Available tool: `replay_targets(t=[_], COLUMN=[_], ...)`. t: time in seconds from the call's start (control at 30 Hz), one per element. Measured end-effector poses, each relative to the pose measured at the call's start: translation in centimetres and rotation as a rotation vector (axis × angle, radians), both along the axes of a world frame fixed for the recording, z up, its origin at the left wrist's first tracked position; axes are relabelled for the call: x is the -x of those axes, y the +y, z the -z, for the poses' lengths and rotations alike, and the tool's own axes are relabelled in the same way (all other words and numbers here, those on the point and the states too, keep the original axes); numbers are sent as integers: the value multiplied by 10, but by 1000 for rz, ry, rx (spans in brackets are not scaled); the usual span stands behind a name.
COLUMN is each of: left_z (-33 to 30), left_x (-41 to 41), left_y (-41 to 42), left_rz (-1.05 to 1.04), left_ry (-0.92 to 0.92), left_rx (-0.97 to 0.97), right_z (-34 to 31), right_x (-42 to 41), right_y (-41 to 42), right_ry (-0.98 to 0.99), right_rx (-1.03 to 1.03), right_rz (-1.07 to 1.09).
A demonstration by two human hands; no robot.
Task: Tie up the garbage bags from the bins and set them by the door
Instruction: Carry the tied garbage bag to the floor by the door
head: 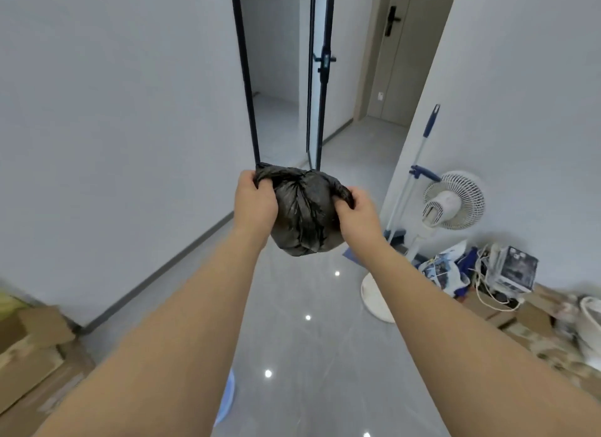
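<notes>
A small, full black garbage bag [304, 213] hangs in the air in front of me, above the grey floor. My left hand [255, 200] grips the bag's twisted top flap on the left. My right hand [356, 210] grips the other twisted flap on the right. The two flaps are pulled apart over the bag's gathered top. A beige door [395, 62] with a black lock stands at the far end of the hallway. No bin shows clearly in this view.
A black-framed glass door [320, 78] stands open straight ahead. A white standing fan [452, 202] and a blue-handled mop [419, 153] lean by the right wall, with boxes, cables and bags [507, 274] beside them. Cardboard boxes [32, 348] lie at the lower left.
</notes>
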State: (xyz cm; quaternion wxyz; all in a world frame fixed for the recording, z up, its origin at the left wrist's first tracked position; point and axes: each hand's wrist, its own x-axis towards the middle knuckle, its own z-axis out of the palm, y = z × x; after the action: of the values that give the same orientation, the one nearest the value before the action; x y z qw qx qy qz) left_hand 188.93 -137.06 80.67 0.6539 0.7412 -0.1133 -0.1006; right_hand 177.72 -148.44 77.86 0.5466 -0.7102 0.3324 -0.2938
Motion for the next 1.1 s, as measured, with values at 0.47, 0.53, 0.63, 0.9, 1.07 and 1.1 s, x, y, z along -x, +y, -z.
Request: replay_targets(t=[0.47, 0.53, 0.63, 0.9, 1.07, 1.1], left_z=[-61, -63, -66, -85, -96, -99], left_x=[18, 22, 35, 137, 236, 258], left_y=[-18, -26, -45, -102, -136, -142], left_rz=[163, 221, 307, 593, 775, 810], left_ry=[-22, -14, -32, -43, -63, -61], left_rx=[47, 33, 15, 57, 102, 103], right_z=[-59, -63, -69, -90, -105, -108], right_x=[30, 40, 63, 180, 283, 305], right_y=[3, 2, -5, -24, -30, -30], right_ry=[-17, -18, -25, -69, -45, -39], right_rx=[-40, -38, -27, 51, 84, 87], right_rz=[174, 239, 339, 615, 781, 819])
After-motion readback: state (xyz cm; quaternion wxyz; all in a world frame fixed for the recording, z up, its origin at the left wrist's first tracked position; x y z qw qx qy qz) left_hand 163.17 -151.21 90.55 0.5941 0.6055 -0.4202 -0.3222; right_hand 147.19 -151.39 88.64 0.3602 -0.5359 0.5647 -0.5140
